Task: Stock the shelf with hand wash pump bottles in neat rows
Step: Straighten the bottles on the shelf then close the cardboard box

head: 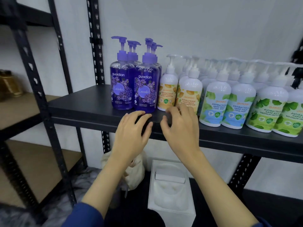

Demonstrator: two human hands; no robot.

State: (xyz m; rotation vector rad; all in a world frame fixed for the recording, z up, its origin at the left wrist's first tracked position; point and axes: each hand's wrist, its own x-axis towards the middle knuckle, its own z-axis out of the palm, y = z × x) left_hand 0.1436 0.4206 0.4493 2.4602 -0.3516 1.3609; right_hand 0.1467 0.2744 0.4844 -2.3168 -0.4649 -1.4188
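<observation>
Pump bottles stand in rows on a black shelf (78, 105). At the left are purple lavender bottles (122, 86), with a second front one (146, 89) beside the first. To their right come white bottles with orange labels (167, 89), then cool mint bottles (216, 102) and green-labelled ones (268, 108). My left hand (131, 133) hovers at the shelf's front edge below the lavender bottles, fingers loosely curled, holding nothing. My right hand (180, 128) is just in front of an orange-labelled bottle (190, 95), fingers relaxed near its base; whether they touch it I cannot tell.
The shelf's left part is bare. Black slotted uprights (96, 46) frame the rack. Below lie a white box with a moulded insert (170, 182) and a cream cloth bag (136, 169). A second rack with brown shelves (18, 112) stands at the left.
</observation>
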